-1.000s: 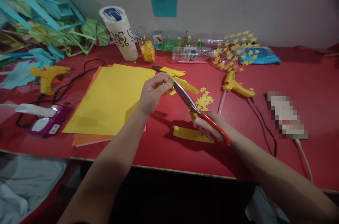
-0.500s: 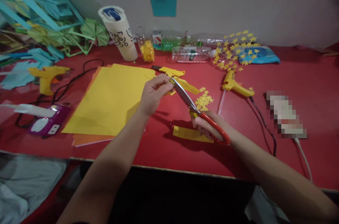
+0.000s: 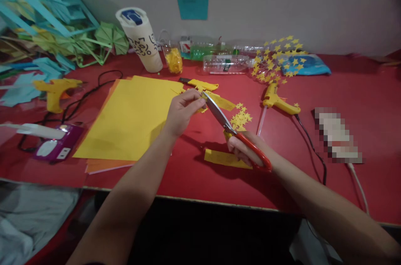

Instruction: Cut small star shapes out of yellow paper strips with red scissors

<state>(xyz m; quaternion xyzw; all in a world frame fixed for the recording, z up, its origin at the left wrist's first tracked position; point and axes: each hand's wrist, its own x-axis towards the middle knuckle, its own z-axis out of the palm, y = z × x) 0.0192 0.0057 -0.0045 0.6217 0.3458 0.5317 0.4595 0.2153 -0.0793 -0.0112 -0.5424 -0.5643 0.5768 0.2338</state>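
Observation:
My left hand [image 3: 182, 110] is closed in a pinch on a small bit of yellow paper [image 3: 204, 94]; the fingers hide most of it. At that bit are the tips of the scissors [image 3: 219, 114], which have steel blades and red handles. My right hand [image 3: 246, 148] is wrapped round the handles, and a scrap of yellow shows by its fingers. Behind the blades a yellow paper strip [image 3: 224, 102] appears; whether the left hand touches it I cannot tell. Below my right hand lies another yellow strip [image 3: 219, 158]. Small yellow paper stars [image 3: 241, 118] are heaped beyond the scissors.
Yellow sheets [image 3: 125, 119] lie left on the red table [image 3: 188, 177], with a yellow utility knife [image 3: 203, 84] behind. Glue guns stand left [image 3: 54, 94] and right [image 3: 278, 101]. At the back are a white tumbler [image 3: 142, 44], plastic bottles [image 3: 225, 64] and a star-covered piece [image 3: 278, 60].

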